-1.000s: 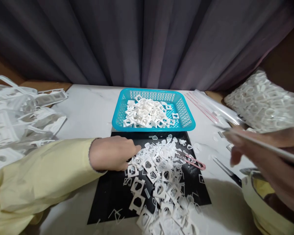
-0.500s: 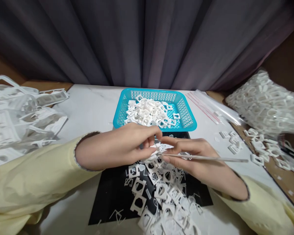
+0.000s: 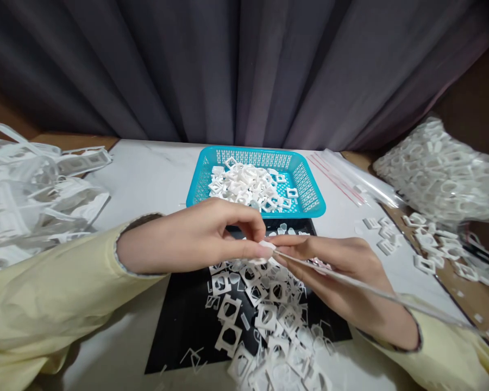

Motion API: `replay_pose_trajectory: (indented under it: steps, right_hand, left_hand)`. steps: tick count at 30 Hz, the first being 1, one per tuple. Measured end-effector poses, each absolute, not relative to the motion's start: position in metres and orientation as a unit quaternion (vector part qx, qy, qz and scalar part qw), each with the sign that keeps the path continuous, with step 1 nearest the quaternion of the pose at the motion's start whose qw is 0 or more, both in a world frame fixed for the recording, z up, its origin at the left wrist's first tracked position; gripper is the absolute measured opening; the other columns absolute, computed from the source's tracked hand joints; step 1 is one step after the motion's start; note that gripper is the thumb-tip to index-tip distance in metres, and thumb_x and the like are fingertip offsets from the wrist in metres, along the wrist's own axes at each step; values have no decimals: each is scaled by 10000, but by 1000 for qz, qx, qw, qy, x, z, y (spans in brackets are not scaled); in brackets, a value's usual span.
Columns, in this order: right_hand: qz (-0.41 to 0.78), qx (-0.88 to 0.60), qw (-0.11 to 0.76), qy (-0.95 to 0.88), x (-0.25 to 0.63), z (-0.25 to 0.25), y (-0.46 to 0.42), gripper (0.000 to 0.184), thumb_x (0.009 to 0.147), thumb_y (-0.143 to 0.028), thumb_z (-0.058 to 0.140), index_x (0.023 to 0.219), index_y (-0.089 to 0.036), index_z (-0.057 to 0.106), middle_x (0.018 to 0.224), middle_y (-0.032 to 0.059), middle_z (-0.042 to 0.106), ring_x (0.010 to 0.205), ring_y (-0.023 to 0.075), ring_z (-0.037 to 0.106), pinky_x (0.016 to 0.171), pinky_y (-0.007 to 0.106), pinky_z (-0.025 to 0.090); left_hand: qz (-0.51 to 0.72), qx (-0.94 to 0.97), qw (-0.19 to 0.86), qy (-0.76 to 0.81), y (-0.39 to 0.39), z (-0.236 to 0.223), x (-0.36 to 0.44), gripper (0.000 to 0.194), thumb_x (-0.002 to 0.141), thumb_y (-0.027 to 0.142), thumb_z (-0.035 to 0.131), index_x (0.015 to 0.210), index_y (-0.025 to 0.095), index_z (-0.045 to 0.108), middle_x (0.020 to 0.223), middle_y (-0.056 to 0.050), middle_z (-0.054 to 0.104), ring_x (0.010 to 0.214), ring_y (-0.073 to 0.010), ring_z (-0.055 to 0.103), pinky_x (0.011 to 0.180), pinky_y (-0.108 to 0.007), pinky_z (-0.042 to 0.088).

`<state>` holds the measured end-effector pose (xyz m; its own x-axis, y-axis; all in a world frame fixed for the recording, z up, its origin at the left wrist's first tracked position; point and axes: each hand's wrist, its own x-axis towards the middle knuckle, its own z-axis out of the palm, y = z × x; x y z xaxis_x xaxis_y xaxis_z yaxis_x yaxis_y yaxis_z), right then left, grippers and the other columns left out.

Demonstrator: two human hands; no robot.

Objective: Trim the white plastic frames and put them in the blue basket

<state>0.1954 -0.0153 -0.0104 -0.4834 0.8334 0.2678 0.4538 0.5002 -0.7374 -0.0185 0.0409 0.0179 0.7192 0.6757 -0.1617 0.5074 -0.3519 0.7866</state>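
My left hand (image 3: 204,239) is pinched on a small white plastic piece (image 3: 268,245) above the black mat (image 3: 183,326). My right hand (image 3: 334,271) meets it fingertip to fingertip and holds a thin grey rod (image 3: 350,282) whose tip touches that piece. Below both hands a heap of white square frames (image 3: 264,320) with cut-out centres lies spread on the mat. Behind the hands stands a turquoise basket (image 3: 309,195) with several white frames inside.
A pile of large white plastic frames (image 3: 32,190) fills the left side of the table. At the right sits a clear bag of white parts (image 3: 440,174), with loose frames (image 3: 424,244) and clear sleeves (image 3: 350,179) near it. A dark curtain hangs behind.
My right hand came in from the right with the rod and joined my left hand. My left hand lifted off the heap with a small piece, and the rod now tilts lower right.
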Motion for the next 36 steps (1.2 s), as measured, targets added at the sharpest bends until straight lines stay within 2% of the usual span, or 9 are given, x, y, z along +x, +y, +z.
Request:
replay_pose_trajectory:
  steps: [4, 7, 9, 13, 17, 21, 26, 32, 36]
  right_hand:
    - [300, -426, 346, -780, 195, -7, -12, 83, 831, -178, 616, 784, -216, 672, 972, -12, 723, 939, 173, 680, 828, 239, 556]
    - [307, -439, 375, -757, 193, -8, -8, 43, 790, -201, 669, 785, -232, 699, 994, -17, 720, 1043, 213, 635, 960, 345, 510]
    - [325, -452, 382, -737, 192, -9, -5, 19, 762, -232, 701, 777, -240, 712, 1031, -10, 709, 1082, 227, 611, 995, 386, 482]
    - [370, -474, 379, -703, 193, -9, 0, 46, 724, -281, 733, 742, -240, 727, 992, 17, 721, 1133, 265, 570, 972, 433, 494]
    - [383, -471, 392, -691, 196, -3, 1, 34, 705, -250, 749, 722, -231, 727, 924, 19, 736, 1082, 261, 607, 908, 388, 545]
    - [312, -437, 417, -733, 198, 1, -5, 49, 741, -174, 717, 762, -218, 709, 984, 5, 724, 990, 215, 661, 903, 344, 555]
    - [197, -346, 417, -817, 199, 1, -11, 134, 765, -44, 646, 773, -177, 634, 1055, 43, 702, 1057, 236, 628, 944, 410, 532]
    - [164, -327, 395, -842, 197, 4, -14, 182, 786, -17, 599, 778, -199, 605, 1042, 41, 707, 1021, 212, 649, 891, 373, 566]
    - [177, -313, 347, -866, 203, 0, -15, 230, 783, 22, 556, 858, -190, 603, 1143, 55, 663, 1096, 214, 605, 971, 407, 511]
  left_hand:
    - [115, 797, 481, 347, 46, 17, -18, 89, 831, 247, 579, 825, 179, 636, 859, 0, 641, 759, -127, 571, 651, -225, 452]
    - [141, 774, 526, 322, 48, 15, -17, 72, 828, 164, 571, 805, 176, 638, 1056, -25, 645, 967, -158, 591, 800, -260, 464]
    - [145, 750, 562, 318, 48, 13, -16, 89, 827, 131, 561, 801, 174, 636, 1106, -31, 650, 995, -156, 601, 817, -264, 469]
    - [154, 711, 610, 315, 49, 9, -15, 99, 827, 123, 551, 770, 167, 619, 1079, -43, 682, 909, -149, 643, 770, -277, 491]
    - [174, 707, 606, 320, 49, 9, -15, 92, 817, 124, 555, 764, 163, 619, 1044, -58, 699, 852, -153, 651, 724, -287, 501]
    - [196, 687, 626, 313, 48, 10, -15, 89, 809, 130, 585, 747, 166, 639, 1035, -44, 707, 877, -153, 654, 768, -289, 503]
    - [211, 664, 635, 332, 47, 6, -16, 63, 775, 152, 634, 730, 174, 673, 963, -31, 717, 897, -175, 659, 809, -315, 512]
    - [217, 651, 640, 345, 48, 4, -15, 53, 751, 157, 654, 711, 165, 687, 874, -28, 718, 911, -192, 648, 877, -357, 493]
    - [215, 639, 654, 344, 47, 4, -15, 56, 748, 147, 665, 705, 168, 693, 865, -12, 715, 910, -172, 646, 874, -314, 487]
